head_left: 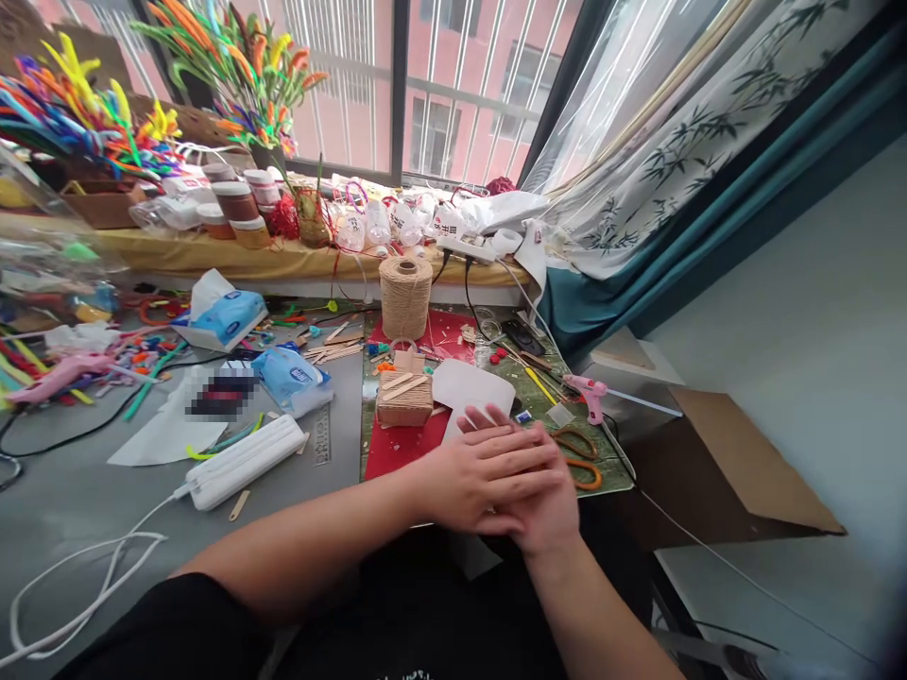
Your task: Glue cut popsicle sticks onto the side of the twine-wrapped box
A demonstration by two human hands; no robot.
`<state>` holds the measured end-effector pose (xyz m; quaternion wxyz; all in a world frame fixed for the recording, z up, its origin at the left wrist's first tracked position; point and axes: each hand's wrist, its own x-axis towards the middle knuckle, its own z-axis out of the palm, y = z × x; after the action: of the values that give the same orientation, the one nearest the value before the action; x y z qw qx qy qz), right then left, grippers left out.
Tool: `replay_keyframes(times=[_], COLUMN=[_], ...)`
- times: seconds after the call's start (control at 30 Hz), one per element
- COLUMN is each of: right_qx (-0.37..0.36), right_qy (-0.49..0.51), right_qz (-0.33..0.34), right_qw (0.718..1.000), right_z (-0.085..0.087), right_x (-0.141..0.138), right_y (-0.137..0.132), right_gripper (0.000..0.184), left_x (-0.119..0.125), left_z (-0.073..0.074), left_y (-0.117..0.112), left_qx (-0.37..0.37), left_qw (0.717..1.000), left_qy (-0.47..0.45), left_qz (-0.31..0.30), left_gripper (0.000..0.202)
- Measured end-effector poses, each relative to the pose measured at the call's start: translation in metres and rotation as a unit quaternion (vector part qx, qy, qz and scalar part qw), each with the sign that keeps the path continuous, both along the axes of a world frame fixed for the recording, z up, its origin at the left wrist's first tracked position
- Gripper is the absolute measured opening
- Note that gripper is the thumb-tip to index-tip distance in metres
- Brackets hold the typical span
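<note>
1. The left hand (488, 477) lies flat, fingers stretched out and close together, palm down across the back of the right hand (549, 510). It grips nothing.
2. The right hand sits underneath, mostly covered; a few fingertips (476, 416) poke out at 11 o'clock from the left hand, resting on a white sheet (471, 389). How far it is open and whether it holds anything cannot be told.
3. Both hands rest at the near edge of a green cutting mat (609, 472), beside a red sheet (401, 449) at 9 o'clock from them.
4. A small box wrapped in twine (404, 399) with wooden sticks on its top stands on the red sheet, at 10 o'clock from the hands and close by.
5. Orange-handled scissors (585, 458) lie just at 3 o'clock from the hands, touching neither.
6. A pink glue gun (588, 392) lies at 1 o'clock, near the mat's far right corner.
7. A big spool of twine (405, 295) stands upright at 12 o'clock, well beyond the box.
8. Two blue wet-wipe packs (290, 376) lie at 10 o'clock — a dark oval logo shows on each, its writing too small to read.
9. A white power strip (245, 460) lies on the grey table (85, 491) at 9 o'clock, its cord trailing left.
10. Coloured pipe cleaners (77, 104) fan out on the sill — far at 10 o'clock.
</note>
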<state>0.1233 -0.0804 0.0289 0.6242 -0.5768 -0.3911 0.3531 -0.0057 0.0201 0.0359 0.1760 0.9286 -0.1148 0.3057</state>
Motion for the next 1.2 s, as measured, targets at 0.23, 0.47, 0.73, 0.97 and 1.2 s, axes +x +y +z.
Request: replay_keyframes(times=[0.23,0.47,0.73,0.97,1.2], right_qx=[-0.032,-0.030,-0.035,-0.002,0.044], right_qy=[-0.040,0.047,0.056,0.100,0.213], right_qz=[0.027,0.054,0.035,-0.023,-0.085], right_qw=[0.998,0.997,0.997,0.995,0.972], right_z=[-0.039,-0.067,-0.080,-0.066,-0.071], right_x=[0.043,0.005,-0.021,0.044,0.081], right_y=[-0.018,0.073,0.105,0.051,-0.006], right_gripper=[0.032,0.060,0.035,0.027,0.038], left_x=[-0.111,-0.121,-0.119,-0.116,-0.114], left_z=[-0.018,-0.059,-0.089,-0.091,-0.071], left_y=[0.090,0.108,0.110,0.113,0.089], left_qx=[-0.048,0.010,0.099,0.077,0.052], left_qw=[0.935,0.920,0.935,0.934,0.938], left_qy=[-0.094,-0.097,-0.034,-0.046,-0.077], left_qz=[0.339,0.380,0.339,0.345,0.335], left_gripper=[0.033,0.054,0.042,0.037,0.039])
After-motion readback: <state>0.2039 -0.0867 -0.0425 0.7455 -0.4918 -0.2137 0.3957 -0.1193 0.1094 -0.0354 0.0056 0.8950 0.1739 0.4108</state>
